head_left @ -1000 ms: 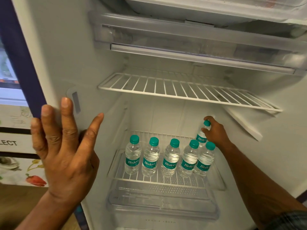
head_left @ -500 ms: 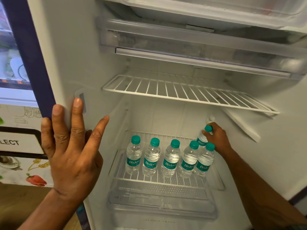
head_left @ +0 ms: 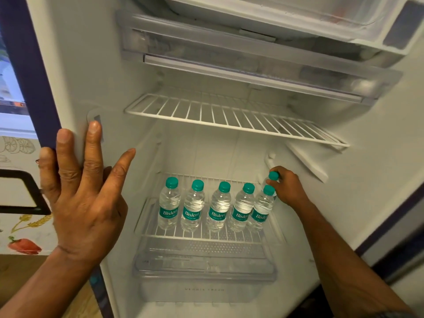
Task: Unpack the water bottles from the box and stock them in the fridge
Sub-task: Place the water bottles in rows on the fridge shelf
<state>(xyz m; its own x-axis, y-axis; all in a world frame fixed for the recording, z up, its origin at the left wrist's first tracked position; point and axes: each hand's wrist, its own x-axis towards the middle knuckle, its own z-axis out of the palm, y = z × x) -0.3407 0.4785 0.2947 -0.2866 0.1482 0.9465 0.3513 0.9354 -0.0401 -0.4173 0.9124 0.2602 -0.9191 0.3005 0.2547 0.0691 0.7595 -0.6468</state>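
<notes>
right hand [head_left: 290,189]: reached deep into fridge [head_left: 75,65]; fingers curled round held bottle [head_left: 273,176] at the neck, just under its teal cap
held bottle: sat at back right of lower wire shelf [head_left: 206,235], directly behind the rightmost bottle of the front row; body mostly hidden by that bottle and the hand, so tilt couldn't be judged
left hand [head_left: 85,196]: gripped nothing; fingers straight and spread, pressed flat on the fridge's left front edge, thumb angled out toward the opening
row of five bottles [head_left: 219,210]: stood upright side by side along the front of the lower wire shelf; teal caps, teal Bisleri labels faced out; rightmost two overlapped in view, the rest just apart
crisper drawer [head_left: 206,271]: clear plastic, directly under the lower wire shelf
upper wire shelf [head_left: 229,118]: white, one level above the bottles
chiller tray [head_left: 241,65]: clear plastic, spanned the top of the compartment
purple trim [head_left: 29,76]: ran down the fridge's outer left edge, beside the left hand
wall panel [head_left: 20,226]: left of the fridge, printed with fruit and wheat
</notes>
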